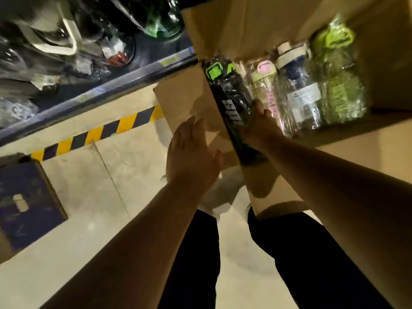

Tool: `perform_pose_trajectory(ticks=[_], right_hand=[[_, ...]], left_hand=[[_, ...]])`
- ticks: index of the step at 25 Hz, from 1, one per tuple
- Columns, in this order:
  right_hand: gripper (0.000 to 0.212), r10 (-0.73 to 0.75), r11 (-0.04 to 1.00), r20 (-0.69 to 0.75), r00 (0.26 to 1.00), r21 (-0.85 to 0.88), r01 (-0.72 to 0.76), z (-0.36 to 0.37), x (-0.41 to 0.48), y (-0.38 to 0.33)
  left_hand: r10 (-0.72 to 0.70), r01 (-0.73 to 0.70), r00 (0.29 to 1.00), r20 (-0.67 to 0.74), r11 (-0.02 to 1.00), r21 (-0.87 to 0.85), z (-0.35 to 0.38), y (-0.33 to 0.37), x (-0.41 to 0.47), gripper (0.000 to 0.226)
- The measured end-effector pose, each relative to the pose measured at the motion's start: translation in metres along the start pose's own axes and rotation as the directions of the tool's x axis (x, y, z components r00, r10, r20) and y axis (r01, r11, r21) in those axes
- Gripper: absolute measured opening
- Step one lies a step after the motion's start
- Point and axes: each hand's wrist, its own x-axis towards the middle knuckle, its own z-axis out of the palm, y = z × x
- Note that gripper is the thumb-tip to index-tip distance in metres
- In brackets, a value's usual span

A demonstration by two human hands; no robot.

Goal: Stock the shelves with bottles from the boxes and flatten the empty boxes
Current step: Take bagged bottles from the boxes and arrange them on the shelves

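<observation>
An open cardboard box [263, 25] stands on the floor at the upper right. Inside lie wrapped bottles: a black one with a green cap [229, 94], a pale green and pink one [264, 85], a clear one with a dark blue lid [301, 94] and a bright green one [341, 85]. My right hand [259, 126] grips the lower part of the black bottle. My left hand [194, 152] lies flat, fingers straight, on the box's left flap [185, 97].
A low shelf [93, 92] at the upper left holds wrapped bottles and a white strap. Yellow and black hazard tape [95, 132] runs along the tiled floor. A dark blue carton [24, 206] sits at the left edge. My legs are below.
</observation>
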Motion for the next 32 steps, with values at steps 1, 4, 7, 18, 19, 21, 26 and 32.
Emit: perform_pose_trajectory(ticks=[1, 4, 7, 18, 19, 21, 26, 32], right_hand=[[0.089, -0.003, 1.000, -0.001, 1.000, 0.022, 0.003, 0.004, 0.005, 0.003], [0.087, -0.005, 0.992, -0.035, 0.999, 0.126, 0.009, -0.004, 0.008, 0.015], [0.079, 0.030, 0.991, -0.008, 1.000, 0.132, -0.028, -0.028, -0.007, 0.017], [0.054, -0.115, 0.835, 0.025, 0.993, 0.544, 0.083, -0.048, -0.120, -0.009], [0.040, -0.153, 0.823, 0.027, 0.988, 0.556, 0.112, -0.042, -0.125, -0.009], [0.021, -0.174, 0.838, -0.008, 0.985, 0.524, 0.153, -0.033, -0.120, -0.007], [0.059, 0.040, 0.971, -0.144, 0.989, 0.241, -0.004, -0.027, -0.049, 0.009], [0.080, 0.207, 0.976, -0.166, 0.964, -0.031, -0.215, -0.029, 0.053, 0.042]], left_hand=[[0.001, -0.001, 1.000, 0.010, 1.000, -0.019, 0.003, -0.005, 0.002, 0.077], [0.020, -0.019, 1.000, 0.019, 0.999, -0.051, 0.005, -0.010, 0.008, 0.073], [0.043, -0.040, 0.999, 0.026, 0.994, -0.101, -0.002, 0.000, 0.013, 0.069], [-0.250, 0.462, 0.887, 0.389, 0.460, -0.758, -0.031, 0.048, 0.029, 0.092], [-0.267, 0.456, 0.888, 0.374, 0.407, -0.791, -0.029, 0.044, 0.029, 0.093], [-0.326, 0.442, 0.887, 0.328, 0.393, -0.806, -0.027, 0.029, 0.032, 0.096], [-0.380, 0.390, 0.898, 0.224, 0.449, -0.804, -0.020, -0.002, 0.039, 0.073], [-0.395, 0.325, 0.905, 0.156, 0.409, -0.853, 0.010, -0.002, 0.066, 0.068]])
